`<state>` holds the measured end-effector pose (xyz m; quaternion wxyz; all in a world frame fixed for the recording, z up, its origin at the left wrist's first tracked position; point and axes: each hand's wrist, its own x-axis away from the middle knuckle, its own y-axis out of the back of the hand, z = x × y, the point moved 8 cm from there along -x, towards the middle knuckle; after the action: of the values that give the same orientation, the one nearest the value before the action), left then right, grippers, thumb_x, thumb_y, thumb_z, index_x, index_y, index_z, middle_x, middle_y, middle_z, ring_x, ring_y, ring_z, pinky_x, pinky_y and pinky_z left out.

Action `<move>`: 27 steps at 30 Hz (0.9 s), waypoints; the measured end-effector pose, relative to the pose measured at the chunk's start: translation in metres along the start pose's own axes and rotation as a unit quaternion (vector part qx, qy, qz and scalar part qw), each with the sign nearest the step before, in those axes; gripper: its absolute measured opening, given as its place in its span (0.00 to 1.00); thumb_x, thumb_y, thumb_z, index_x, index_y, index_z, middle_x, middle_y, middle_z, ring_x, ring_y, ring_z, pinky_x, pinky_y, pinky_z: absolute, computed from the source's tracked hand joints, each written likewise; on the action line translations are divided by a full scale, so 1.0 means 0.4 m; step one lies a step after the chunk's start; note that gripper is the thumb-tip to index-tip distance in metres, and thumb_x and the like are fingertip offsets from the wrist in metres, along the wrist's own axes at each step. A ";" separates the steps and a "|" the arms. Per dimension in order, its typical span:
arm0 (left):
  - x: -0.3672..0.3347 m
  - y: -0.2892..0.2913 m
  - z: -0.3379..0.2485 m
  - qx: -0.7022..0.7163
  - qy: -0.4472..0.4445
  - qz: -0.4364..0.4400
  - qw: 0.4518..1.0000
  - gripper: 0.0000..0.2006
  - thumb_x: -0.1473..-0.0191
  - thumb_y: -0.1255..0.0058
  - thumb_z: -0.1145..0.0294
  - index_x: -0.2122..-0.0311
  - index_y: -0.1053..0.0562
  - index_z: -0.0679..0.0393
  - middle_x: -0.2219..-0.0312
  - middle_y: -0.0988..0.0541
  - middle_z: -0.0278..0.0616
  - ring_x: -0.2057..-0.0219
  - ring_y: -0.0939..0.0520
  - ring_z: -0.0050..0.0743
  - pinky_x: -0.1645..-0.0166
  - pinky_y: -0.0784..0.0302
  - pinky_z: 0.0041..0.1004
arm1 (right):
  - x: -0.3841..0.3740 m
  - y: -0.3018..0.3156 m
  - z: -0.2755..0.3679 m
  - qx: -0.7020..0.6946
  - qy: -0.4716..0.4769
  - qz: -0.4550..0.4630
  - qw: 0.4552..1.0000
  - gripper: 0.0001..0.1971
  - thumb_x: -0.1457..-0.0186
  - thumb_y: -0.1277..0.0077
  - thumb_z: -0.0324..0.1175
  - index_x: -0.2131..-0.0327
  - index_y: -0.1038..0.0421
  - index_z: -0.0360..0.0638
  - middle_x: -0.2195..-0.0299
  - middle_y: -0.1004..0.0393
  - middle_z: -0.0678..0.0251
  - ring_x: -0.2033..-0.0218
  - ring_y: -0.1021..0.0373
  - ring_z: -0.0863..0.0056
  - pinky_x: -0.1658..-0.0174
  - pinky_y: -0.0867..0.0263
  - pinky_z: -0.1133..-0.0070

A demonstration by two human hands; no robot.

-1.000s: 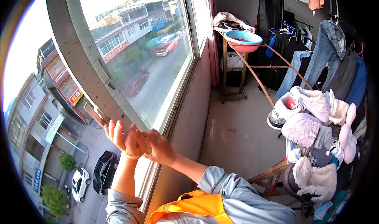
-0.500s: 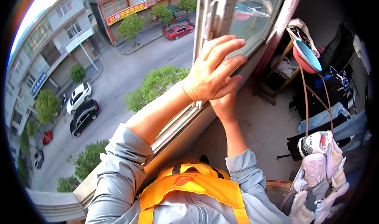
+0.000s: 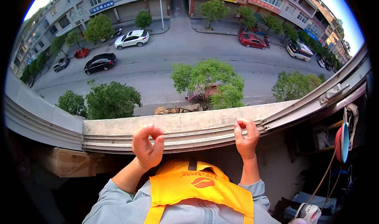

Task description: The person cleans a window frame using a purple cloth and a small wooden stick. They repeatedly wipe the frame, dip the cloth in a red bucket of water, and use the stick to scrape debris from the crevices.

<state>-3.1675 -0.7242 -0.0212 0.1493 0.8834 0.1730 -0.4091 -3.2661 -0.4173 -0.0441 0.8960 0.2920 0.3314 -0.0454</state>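
While the head camera looks straight down over the sill, two bare hands are raised in front of the grey metal window track (image 3: 197, 139) that runs across the middle of the view. Left hand (image 3: 148, 147): fingers curled loosely, thumb and forefinger tips meeting in a ring, nothing visible between them; it sits just before the track, and whether it touches the metal cannot be told. Right hand (image 3: 246, 137): likewise curled, fingertips pinched together at the upper edge of the track, no object seen in the pinch. Both hands well apart, one to each side of the orange high-visibility vest (image 3: 199, 192) worn over a pale grey long-sleeved shirt (image 3: 118, 210). Beyond the track lies one weathered concrete ledge (image 3: 177, 123), and beyond that the street far below. Counted on the street: one white car (image 3: 131, 39), one black car (image 3: 100, 62), one red car (image 3: 252, 40), one small grey car (image 3: 61, 64) at the left. One metal window latch (image 3: 333, 93) sits on the frame at the right. Indoors at the right edge hangs one red-and-blue round basin (image 3: 341, 143); one brown cardboard box (image 3: 75, 163) sits under the sill at the left.
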 end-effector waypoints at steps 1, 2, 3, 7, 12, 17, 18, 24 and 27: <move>0.032 -0.012 -0.021 -0.046 -0.016 0.059 0.997 0.20 0.48 0.47 0.82 0.50 0.35 0.64 0.71 0.24 0.42 0.72 0.26 0.24 0.66 0.29 0.23 | -0.014 -0.042 0.014 -0.011 0.022 0.045 0.999 0.07 0.51 0.44 0.20 0.67 0.28 0.40 0.74 0.27 0.63 0.73 0.30 0.65 0.67 0.33 0.74; 0.061 -0.018 -0.036 -0.081 -0.020 0.098 0.992 0.20 0.54 0.45 0.84 0.54 0.33 0.63 0.73 0.23 0.41 0.77 0.24 0.29 0.71 0.28 0.25 | -0.017 -0.088 0.020 -0.017 0.029 0.087 0.996 0.08 0.53 0.44 0.20 0.67 0.28 0.40 0.73 0.27 0.62 0.71 0.30 0.63 0.65 0.33 0.72; 0.085 -0.021 -0.046 -0.086 -0.035 0.105 0.990 0.18 0.57 0.43 0.84 0.57 0.30 0.63 0.76 0.22 0.40 0.81 0.24 0.33 0.75 0.28 0.27 | -0.011 -0.131 0.026 -0.017 0.038 0.127 0.991 0.09 0.54 0.44 0.21 0.67 0.28 0.40 0.71 0.26 0.62 0.69 0.30 0.62 0.64 0.33 0.71; 0.198 -0.039 -0.055 -0.064 0.055 0.133 0.987 0.15 0.56 0.42 0.83 0.60 0.28 0.62 0.78 0.23 0.42 0.81 0.23 0.36 0.76 0.27 0.29 | 0.049 -0.217 0.036 0.082 0.115 0.218 0.966 0.11 0.55 0.40 0.28 0.66 0.27 0.42 0.65 0.25 0.61 0.61 0.31 0.58 0.55 0.36 0.66; 0.251 -0.045 -0.107 -0.108 0.146 0.095 0.979 0.12 0.53 0.42 0.82 0.61 0.28 0.63 0.76 0.22 0.43 0.79 0.21 0.37 0.74 0.26 0.29 | 0.055 -0.237 0.014 -0.023 0.098 0.227 0.969 0.11 0.55 0.41 0.27 0.65 0.28 0.41 0.65 0.25 0.61 0.61 0.31 0.59 0.55 0.36 0.67; 0.317 -0.048 -0.127 -0.141 0.201 0.052 0.968 0.10 0.51 0.43 0.81 0.62 0.26 0.62 0.77 0.24 0.42 0.79 0.22 0.36 0.74 0.26 0.28 | 0.062 -0.217 0.043 -0.032 0.145 0.215 0.965 0.09 0.54 0.44 0.23 0.66 0.29 0.39 0.66 0.26 0.59 0.63 0.31 0.58 0.57 0.35 0.67; 0.342 -0.041 -0.128 -0.161 0.210 0.041 0.963 0.10 0.51 0.43 0.80 0.61 0.26 0.61 0.77 0.23 0.43 0.78 0.21 0.36 0.73 0.25 0.28 | 0.064 -0.217 0.045 -0.037 0.152 0.212 0.965 0.09 0.54 0.44 0.22 0.67 0.29 0.38 0.67 0.26 0.58 0.64 0.31 0.58 0.58 0.35 0.68; 0.512 -0.002 -0.109 -0.137 0.433 -0.019 0.891 0.14 0.46 0.48 0.81 0.54 0.28 0.60 0.62 0.23 0.42 0.68 0.20 0.27 0.65 0.22 0.23 | 0.084 -0.233 0.023 -0.053 0.133 0.247 0.958 0.09 0.54 0.44 0.22 0.66 0.28 0.38 0.70 0.27 0.60 0.69 0.31 0.61 0.62 0.35 0.69; 0.563 0.008 -0.095 -0.089 0.477 -0.011 0.874 0.12 0.44 0.48 0.76 0.54 0.27 0.60 0.55 0.27 0.42 0.61 0.21 0.27 0.60 0.22 0.23 | 0.089 -0.239 0.024 -0.043 0.120 0.257 0.958 0.08 0.53 0.45 0.21 0.66 0.28 0.37 0.73 0.29 0.60 0.71 0.32 0.63 0.66 0.35 0.71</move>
<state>-3.0043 -0.6701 -0.1716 0.1218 0.9524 0.2686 0.0775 -3.2595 -0.4976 -0.1076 0.8429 0.3317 0.3520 0.2358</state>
